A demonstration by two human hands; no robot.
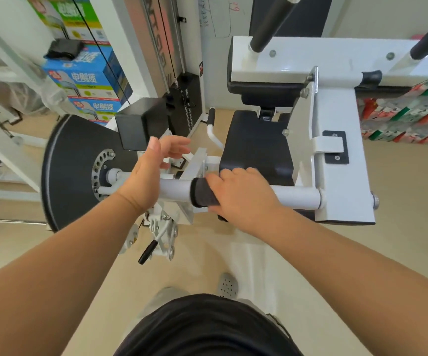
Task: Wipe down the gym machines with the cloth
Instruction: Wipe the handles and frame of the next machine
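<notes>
A white gym machine stands in front of me, with a horizontal white bar (pixel 297 196) running across its front. A dark grey cloth (pixel 203 192) is wrapped round the bar near its middle. My right hand (pixel 241 196) grips the cloth and the bar from above. My left hand (pixel 153 170) hovers just left of the cloth above the bar, fingers straight and spread, holding nothing. Behind the bar lies the machine's black seat pad (pixel 256 142).
A large black disc (pixel 71 170) with a ring of holes sits at the bar's left end. A black block (pixel 141 122) and a weight stack (pixel 187 106) stand behind it. Stacked cartons (pixel 87 75) fill the back left. A black-tipped lever (pixel 147 250) hangs below. Beige floor lies underfoot.
</notes>
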